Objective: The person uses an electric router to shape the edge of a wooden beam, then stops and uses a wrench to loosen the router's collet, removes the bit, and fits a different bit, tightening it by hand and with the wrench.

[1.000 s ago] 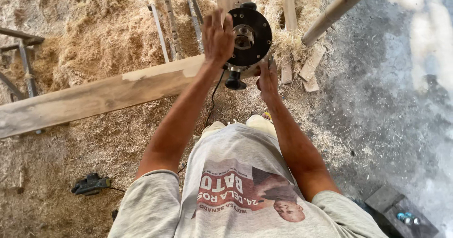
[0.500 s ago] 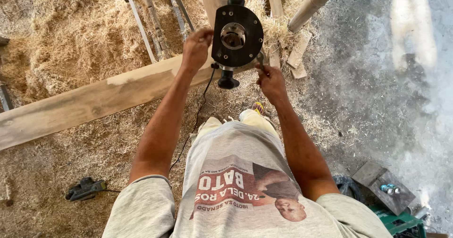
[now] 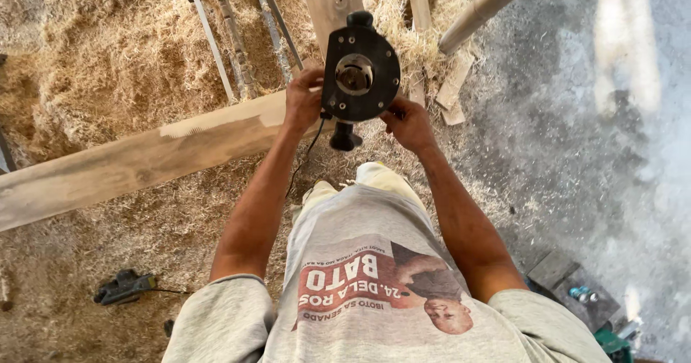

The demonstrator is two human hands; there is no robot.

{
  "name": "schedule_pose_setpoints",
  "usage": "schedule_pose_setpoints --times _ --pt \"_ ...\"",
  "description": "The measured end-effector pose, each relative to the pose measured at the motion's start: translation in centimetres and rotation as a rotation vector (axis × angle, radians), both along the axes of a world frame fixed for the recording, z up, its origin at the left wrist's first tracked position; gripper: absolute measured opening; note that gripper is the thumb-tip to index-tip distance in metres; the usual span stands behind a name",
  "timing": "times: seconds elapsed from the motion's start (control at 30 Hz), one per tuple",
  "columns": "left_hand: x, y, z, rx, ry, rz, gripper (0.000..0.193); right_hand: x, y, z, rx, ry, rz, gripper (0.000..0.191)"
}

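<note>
— Head view first: what do you count?

— One black router (image 3: 360, 75), base plate facing up, two knob handles; one long plank (image 3: 144, 163) lying across the sawdust floor (image 3: 93, 68); one small power tool (image 3: 124, 287) lower left.

— And the hands?

— Both arms reach forward, raised. Left hand (image 3: 302, 102) has its grip closed on the router's left side; right hand (image 3: 407, 122) clasps its lower right edge, above the plank's end.

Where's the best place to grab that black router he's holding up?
By the two knob handles of the router, one at top and one at bottom, coming from either side. Its round base plate faces the camera, and the left hand and right hand already flank it.
</note>
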State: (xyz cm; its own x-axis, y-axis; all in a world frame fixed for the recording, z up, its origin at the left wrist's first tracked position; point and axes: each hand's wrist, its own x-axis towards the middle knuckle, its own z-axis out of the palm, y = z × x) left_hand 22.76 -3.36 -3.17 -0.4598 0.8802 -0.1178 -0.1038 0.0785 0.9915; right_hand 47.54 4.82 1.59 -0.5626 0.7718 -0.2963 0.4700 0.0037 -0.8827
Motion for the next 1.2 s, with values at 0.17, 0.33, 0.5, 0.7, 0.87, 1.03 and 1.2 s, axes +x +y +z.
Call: schedule_pose_setpoints --times 0.17,0.33,0.5,0.7,0.87,1.03,1.2 --pt "0.5 -0.2 -1.0 0.100 -0.193 0.049 0.026 -0.1 2.1 -1.1 -0.130 0.123 0.117 0.016" --pt "0.3 -0.1 -2.1 0.124 -0.050 0.059 0.022 0.2 1.8 -0.7 -0.336 0.259 0.132 0.013" --pt "-1.0 1.5 -1.2 0.145 -0.118 -0.085 0.030 -1.1 0.6 -0.5 -0.409 0.208 0.061 0.013" --pt "-4.8 3.9 1.5 -0.157 0.161 -0.586 0.041 -2.5 -1.7 -0.8 -0.263 0.194 -0.082 0.016" --pt "-6.9 6.9 1.5 -0.094 0.345 -0.941 0.053 -3.8 -3.5 -0.4 -0.366 0.350 -0.232 0.020" --pt "-8.3 9.0 0.5 -0.245 0.454 -1.146 0.065 -4.8 -4.6 0.8 -0.256 0.115 -0.273 0.028" --pt "-8.8 9.3 0.0 -0.102 0.564 -1.220 0.054 -4.6 -5.6 1.4 -0.268 0.230 -0.289 0.029"
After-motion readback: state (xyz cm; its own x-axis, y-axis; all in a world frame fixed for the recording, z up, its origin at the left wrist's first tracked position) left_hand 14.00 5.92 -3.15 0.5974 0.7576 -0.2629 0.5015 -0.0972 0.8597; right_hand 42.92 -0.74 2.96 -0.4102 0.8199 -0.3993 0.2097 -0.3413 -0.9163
